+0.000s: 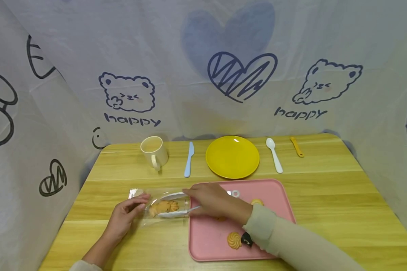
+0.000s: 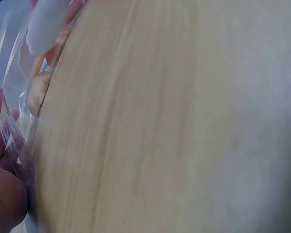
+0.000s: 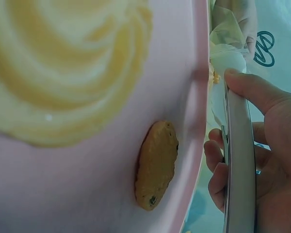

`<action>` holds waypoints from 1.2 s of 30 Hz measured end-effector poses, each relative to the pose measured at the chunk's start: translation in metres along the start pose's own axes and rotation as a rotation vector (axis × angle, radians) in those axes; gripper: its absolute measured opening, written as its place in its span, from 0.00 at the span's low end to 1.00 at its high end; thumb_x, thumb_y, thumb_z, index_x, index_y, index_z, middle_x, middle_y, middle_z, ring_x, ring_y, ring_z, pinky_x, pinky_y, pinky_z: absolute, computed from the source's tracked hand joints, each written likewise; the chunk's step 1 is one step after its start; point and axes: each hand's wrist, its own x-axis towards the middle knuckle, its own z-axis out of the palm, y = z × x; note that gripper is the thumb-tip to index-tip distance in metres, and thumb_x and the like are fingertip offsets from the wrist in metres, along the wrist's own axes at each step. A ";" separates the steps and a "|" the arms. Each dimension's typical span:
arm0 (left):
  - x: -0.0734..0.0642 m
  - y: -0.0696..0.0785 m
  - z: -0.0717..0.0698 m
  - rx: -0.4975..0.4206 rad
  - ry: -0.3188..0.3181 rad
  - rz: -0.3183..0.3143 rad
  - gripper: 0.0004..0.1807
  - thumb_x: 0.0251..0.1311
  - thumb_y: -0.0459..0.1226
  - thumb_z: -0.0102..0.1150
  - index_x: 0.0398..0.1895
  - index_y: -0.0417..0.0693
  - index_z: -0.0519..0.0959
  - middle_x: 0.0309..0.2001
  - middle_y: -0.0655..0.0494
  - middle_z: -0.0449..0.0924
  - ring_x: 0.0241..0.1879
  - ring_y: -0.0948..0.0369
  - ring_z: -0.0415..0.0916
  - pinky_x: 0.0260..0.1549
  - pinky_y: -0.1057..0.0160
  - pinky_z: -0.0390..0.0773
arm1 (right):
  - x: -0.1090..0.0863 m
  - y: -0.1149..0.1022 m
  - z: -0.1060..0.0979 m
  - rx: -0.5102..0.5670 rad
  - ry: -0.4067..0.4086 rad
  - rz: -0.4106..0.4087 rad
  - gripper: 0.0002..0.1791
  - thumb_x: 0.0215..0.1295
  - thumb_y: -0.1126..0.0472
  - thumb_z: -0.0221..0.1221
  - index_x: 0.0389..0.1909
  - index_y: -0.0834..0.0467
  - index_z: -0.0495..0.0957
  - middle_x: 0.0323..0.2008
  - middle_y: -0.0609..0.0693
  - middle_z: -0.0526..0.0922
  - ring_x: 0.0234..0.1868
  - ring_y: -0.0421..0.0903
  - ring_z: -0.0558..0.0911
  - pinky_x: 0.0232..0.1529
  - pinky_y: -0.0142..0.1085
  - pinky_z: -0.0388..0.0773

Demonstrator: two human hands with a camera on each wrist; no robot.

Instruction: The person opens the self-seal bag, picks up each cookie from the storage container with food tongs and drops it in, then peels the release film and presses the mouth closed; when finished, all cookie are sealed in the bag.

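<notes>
My right hand [image 1: 210, 199] grips a pair of tongs [image 3: 240, 160] with white tips and a metal handle. The white tips reach into a clear plastic bag [image 1: 149, 223], one on either side of the golden-brown cookies [image 1: 164, 207] inside. At the bag's left end, my left hand [image 1: 118, 220] pinches the film between thumb and fingers, as the left wrist view also shows. Under the right forearm lies a pink tray [image 1: 207, 244]. On it are a swirl cookie [image 1: 234, 240], a dark cookie [image 1: 247, 239] and a chip-studded cookie [image 3: 157, 165].
Along the back of the wooden table [image 1: 335, 195] stand a cream mug [image 1: 155, 152] and a yellow plate [image 1: 232, 157]. A light-blue knife [image 1: 189, 160], a white spoon [image 1: 274, 155] and a small yellow utensil [image 1: 296, 146] lie there too. A printed cloth [image 1: 176, 109] hangs behind.
</notes>
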 end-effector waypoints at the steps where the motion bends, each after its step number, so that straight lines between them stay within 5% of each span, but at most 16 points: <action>1: 0.000 0.000 0.000 -0.002 0.000 0.000 0.11 0.69 0.25 0.60 0.48 0.22 0.80 0.58 0.49 0.85 0.64 0.74 0.74 0.63 0.77 0.72 | 0.000 0.000 0.000 0.001 -0.002 0.002 0.42 0.65 0.37 0.67 0.75 0.51 0.70 0.63 0.47 0.81 0.62 0.45 0.80 0.63 0.42 0.79; 21: 0.000 0.002 0.001 0.008 0.006 -0.014 0.10 0.69 0.25 0.61 0.48 0.24 0.81 0.58 0.49 0.85 0.63 0.74 0.74 0.63 0.77 0.72 | -0.021 0.011 -0.008 -0.015 0.023 0.017 0.41 0.65 0.38 0.68 0.74 0.53 0.71 0.70 0.47 0.76 0.69 0.46 0.76 0.70 0.44 0.75; 36: 0.000 0.001 0.000 0.002 -0.006 -0.006 0.10 0.70 0.26 0.60 0.48 0.23 0.81 0.58 0.47 0.85 0.65 0.73 0.73 0.63 0.77 0.72 | -0.053 0.019 -0.017 0.049 0.062 0.050 0.44 0.61 0.39 0.71 0.74 0.53 0.70 0.64 0.52 0.80 0.61 0.51 0.81 0.61 0.49 0.81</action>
